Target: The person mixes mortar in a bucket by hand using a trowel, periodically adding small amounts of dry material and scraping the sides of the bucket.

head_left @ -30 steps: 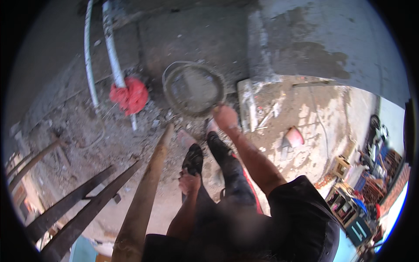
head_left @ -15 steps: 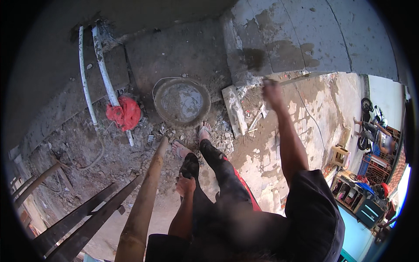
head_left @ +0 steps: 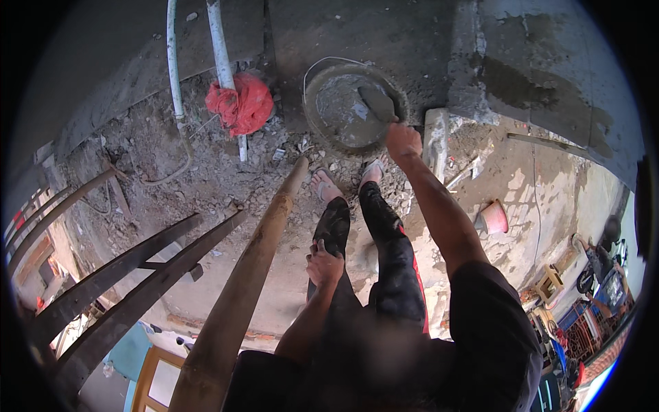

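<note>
A trowel [head_left: 377,104] is gripped by its handle in my right hand [head_left: 403,142], fingers wrapped round it. Its blade lies over the wet grey mortar [head_left: 336,110] inside a round, mortar-smeared bucket [head_left: 312,130] in front of my feet. The thin wire handle [head_left: 317,62] of the bucket rests up at its far left. Against my left knee lies my left hand [head_left: 324,266], fingers spread, holding nothing. Just right of my right hand stands a pale, mortar-crusted plank [head_left: 435,145].
A bamboo pole [head_left: 250,288] slants up close on my left, beside dark beams [head_left: 158,275]. White pipes [head_left: 218,48] and a red plastic bag [head_left: 246,106] are left of the bucket. A small pink pail [head_left: 494,218] sits right; another person [head_left: 607,275] is at far right.
My right hand has swung left from the wall ledge to the bucket, bringing the trowel over the mortar. My left hand stays at my knee, fingers now spread. The view has shifted.
</note>
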Action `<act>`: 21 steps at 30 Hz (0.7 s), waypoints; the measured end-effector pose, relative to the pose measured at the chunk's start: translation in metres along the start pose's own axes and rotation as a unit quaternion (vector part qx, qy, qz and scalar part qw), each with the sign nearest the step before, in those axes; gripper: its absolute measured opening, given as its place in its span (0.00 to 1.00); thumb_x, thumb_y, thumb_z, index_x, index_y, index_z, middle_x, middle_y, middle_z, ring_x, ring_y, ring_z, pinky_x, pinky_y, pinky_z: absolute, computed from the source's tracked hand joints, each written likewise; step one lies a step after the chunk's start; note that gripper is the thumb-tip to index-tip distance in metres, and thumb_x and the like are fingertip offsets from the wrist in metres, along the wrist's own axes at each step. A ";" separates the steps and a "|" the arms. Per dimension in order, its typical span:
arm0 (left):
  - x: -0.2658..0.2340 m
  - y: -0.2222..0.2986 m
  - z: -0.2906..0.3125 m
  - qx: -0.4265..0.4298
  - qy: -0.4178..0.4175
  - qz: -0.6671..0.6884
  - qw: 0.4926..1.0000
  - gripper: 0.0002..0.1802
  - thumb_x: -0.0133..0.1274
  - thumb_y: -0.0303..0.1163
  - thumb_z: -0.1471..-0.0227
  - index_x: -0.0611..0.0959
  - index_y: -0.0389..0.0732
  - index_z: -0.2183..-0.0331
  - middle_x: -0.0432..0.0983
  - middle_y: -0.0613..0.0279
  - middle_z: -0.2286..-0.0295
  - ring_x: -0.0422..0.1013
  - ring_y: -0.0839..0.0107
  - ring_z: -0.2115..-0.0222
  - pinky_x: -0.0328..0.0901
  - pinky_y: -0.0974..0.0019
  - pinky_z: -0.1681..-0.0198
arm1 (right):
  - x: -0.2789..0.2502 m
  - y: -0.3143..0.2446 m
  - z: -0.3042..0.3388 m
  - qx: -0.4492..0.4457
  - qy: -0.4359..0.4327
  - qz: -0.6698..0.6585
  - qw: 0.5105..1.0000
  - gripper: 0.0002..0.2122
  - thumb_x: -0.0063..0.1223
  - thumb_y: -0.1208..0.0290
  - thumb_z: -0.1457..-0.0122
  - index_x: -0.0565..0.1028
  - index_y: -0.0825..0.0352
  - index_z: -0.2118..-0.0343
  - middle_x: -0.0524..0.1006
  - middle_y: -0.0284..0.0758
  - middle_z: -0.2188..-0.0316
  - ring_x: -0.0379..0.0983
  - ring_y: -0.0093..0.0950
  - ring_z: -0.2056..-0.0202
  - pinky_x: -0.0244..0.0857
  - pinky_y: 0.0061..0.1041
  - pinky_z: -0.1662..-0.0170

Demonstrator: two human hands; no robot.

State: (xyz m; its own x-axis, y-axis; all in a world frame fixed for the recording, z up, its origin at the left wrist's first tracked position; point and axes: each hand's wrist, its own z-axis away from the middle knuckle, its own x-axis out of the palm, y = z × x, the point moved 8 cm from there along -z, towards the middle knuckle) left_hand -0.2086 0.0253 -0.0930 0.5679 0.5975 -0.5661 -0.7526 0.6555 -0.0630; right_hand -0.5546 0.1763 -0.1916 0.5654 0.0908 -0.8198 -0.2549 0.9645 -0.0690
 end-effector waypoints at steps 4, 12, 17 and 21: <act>0.009 -0.014 0.003 -0.018 0.022 0.007 1.000 0.32 0.57 0.42 0.56 0.73 0.45 0.47 0.71 0.54 0.53 0.72 0.52 0.56 0.71 0.53 0.55 | 0.046 -0.048 -0.006 -0.014 -0.092 -0.118 0.989 0.13 0.49 0.64 0.43 0.76 0.69 0.62 0.79 0.50 0.66 0.76 0.50 0.63 0.71 0.46 0.57; 0.002 -0.002 0.000 -0.021 0.002 0.031 0.999 0.33 0.57 0.40 0.56 0.73 0.43 0.47 0.68 0.54 0.47 0.70 0.50 0.53 0.70 0.54 0.54 | 0.027 -0.006 0.065 0.010 -0.069 -0.153 0.986 0.17 0.50 0.57 0.41 0.71 0.65 0.57 0.79 0.49 0.66 0.76 0.49 0.64 0.70 0.47 0.61; -0.004 0.002 -0.004 -0.034 -0.015 -0.024 0.999 0.33 0.54 0.44 0.54 0.70 0.45 0.45 0.70 0.54 0.51 0.71 0.52 0.54 0.70 0.52 0.54 | -0.055 -0.029 0.095 -0.034 -0.036 -0.118 0.992 0.15 0.47 0.58 0.39 0.70 0.62 0.54 0.79 0.45 0.71 0.78 0.45 0.68 0.71 0.45 0.64; -0.002 0.009 -0.013 -0.013 -0.002 -0.015 1.000 0.31 0.55 0.43 0.55 0.72 0.43 0.49 0.72 0.53 0.55 0.73 0.52 0.58 0.71 0.51 0.57 | -0.153 -0.051 0.150 -0.118 0.044 -0.228 0.965 0.19 0.54 0.57 0.42 0.72 0.68 0.57 0.77 0.48 0.77 0.78 0.43 0.72 0.71 0.43 0.68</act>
State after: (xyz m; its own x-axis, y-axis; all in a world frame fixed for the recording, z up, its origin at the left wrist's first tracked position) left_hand -0.2208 0.0242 -0.1032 0.5911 0.5800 -0.5605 -0.7439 0.6607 -0.1009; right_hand -0.5107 0.1508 0.0226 0.5956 -0.3615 -0.7173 -0.1727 0.8145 -0.5539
